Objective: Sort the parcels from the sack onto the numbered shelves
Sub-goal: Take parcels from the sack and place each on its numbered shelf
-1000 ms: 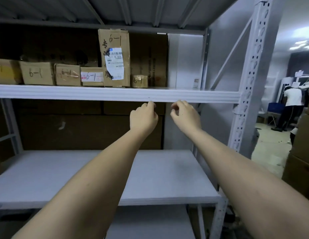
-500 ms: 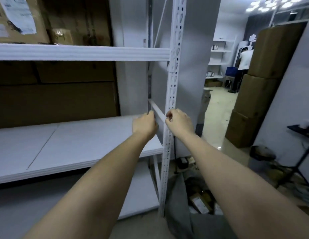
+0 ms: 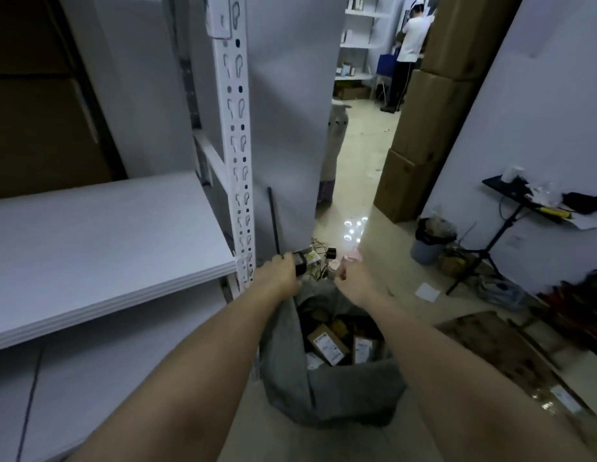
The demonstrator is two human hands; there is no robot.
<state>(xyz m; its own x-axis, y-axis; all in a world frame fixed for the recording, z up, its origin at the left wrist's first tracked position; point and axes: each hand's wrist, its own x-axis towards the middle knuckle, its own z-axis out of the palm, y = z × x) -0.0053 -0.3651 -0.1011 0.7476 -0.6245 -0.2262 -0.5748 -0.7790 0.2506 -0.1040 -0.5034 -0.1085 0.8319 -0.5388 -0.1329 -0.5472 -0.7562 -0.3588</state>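
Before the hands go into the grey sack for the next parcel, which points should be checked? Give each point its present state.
1. Sack mouth is open: ok.
2. Parcels visible inside the sack: ok, several with labels.
3. Left hand free to take a parcel: cannot tell; its fingers are hidden behind the knuckles.
4. Right hand free: cannot tell; fingers loosely curled and blurred.
5. Shelf has bare space for parcels: ok.
6. Shelf number readable: not ok, none is visible in this view.
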